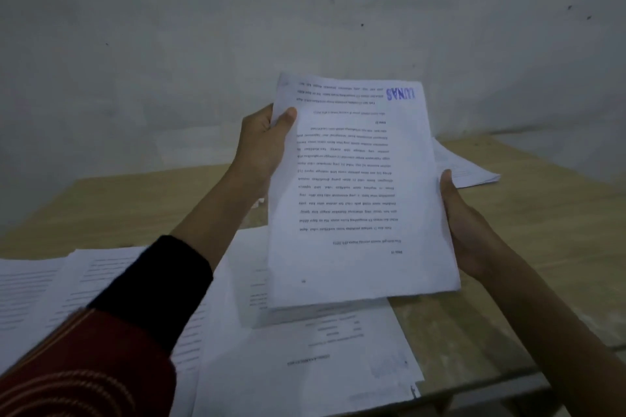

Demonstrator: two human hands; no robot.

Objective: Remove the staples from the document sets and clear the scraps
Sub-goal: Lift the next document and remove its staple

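Note:
A thick set of printed pages (359, 186) is held up above the wooden table, text upside down to me, with a blue stamp at its far right corner. My left hand (262, 142) grips its far left edge, thumb on top of the page. Along the right edge, my right hand (469, 227) holds the set with the thumb up the side and the fingers underneath. No staple shows on this set. Another document (305, 359) lies flat below, with a small dark mark at its near right corner (413, 390).
More printed sheets (44, 291) spread over the table's left part. A small pile of papers (467, 169) lies at the far right, behind the held set. Bare wooden tabletop (528, 220) runs along the right side. A grey wall stands close behind.

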